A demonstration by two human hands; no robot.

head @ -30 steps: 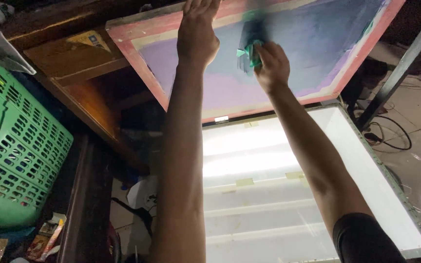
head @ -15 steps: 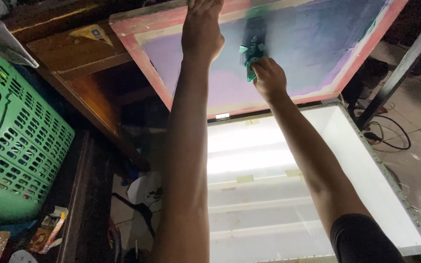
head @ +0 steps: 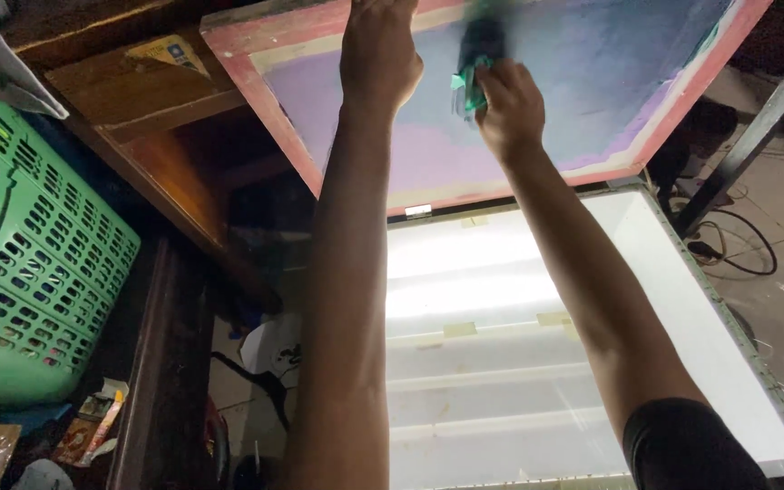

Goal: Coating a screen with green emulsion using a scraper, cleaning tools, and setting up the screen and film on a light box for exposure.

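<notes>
Since the earlier frames the right hand (head: 510,109) has slid a little lower on the screen (head: 592,82), while the left hand (head: 378,54) stays pressed near the screen's upper edge. Right-hand fingers are curled tight around a green cloth (head: 467,86), which they press against the mesh; a dark smear shows on the mesh just above the cloth. Left-hand fingers run out of the top of the picture, so how far they spread cannot be told; the palm lies flat on the mesh and holds nothing visible. Red-pink framing borders the screen, and its mesh shades from purple to blue; it stands tilted up over a lit light box (head: 519,363), whose white glass glows below both forearms, with bits of tape on it. Left of the arms a green plastic basket (head: 38,272) sits beside a dark wooden counter (head: 165,154). On the right, black cables (head: 737,254) lie on a pale floor next to a slanted metal bar (head: 764,118).
</notes>
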